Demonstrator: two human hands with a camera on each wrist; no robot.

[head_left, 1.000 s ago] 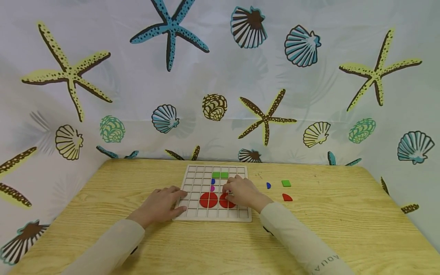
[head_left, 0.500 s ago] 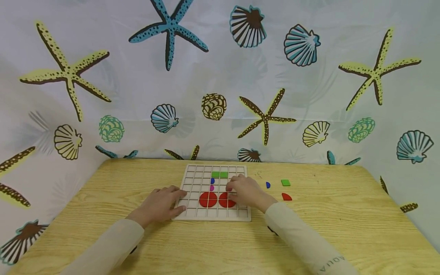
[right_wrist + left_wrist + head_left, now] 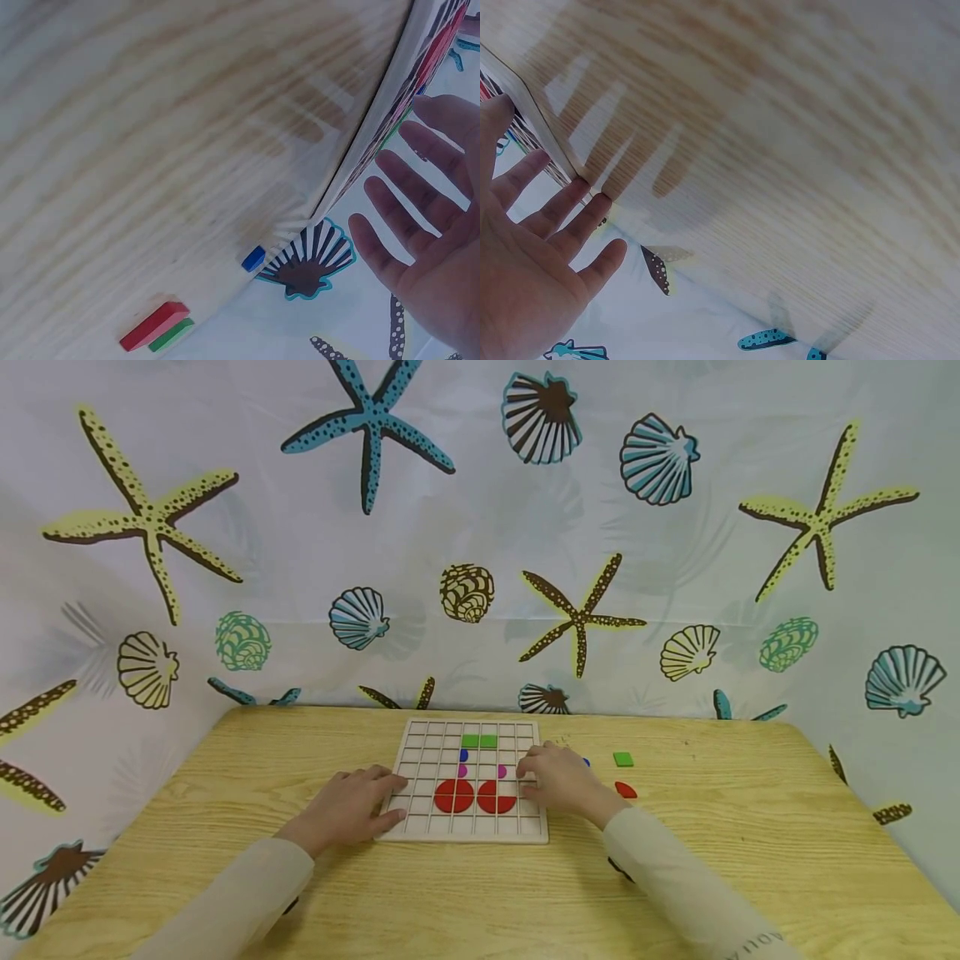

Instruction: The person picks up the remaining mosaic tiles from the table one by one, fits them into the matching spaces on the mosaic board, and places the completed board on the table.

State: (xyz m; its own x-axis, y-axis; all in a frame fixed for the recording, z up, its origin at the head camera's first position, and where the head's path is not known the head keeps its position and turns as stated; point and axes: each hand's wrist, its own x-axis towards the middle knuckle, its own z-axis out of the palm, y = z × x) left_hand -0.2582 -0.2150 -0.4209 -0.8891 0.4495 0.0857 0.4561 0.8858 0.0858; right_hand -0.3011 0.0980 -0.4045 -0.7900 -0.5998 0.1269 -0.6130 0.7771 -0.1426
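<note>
A pale gridded board lies on the table. My left hand rests on its left edge with fingers spread. My right hand is over the right edge; the right wrist view shows its fingers loosely extended, holding nothing. On the board are two green squares, a blue half-disc, two magenta half-discs, left and right, a full red disc and a red disc with its lower-right quarter absent.
On the wooden table, right of the board, lie a green square, a red quarter-disc and a blue piece partly behind my right hand. A patterned sheet with starfish and shells stands behind the table.
My right hand has drawn back to the right across the board, uncovering the right magenta half-disc and the red three-quarter disc. It now partly covers the loose blue piece. My left hand stays put.
</note>
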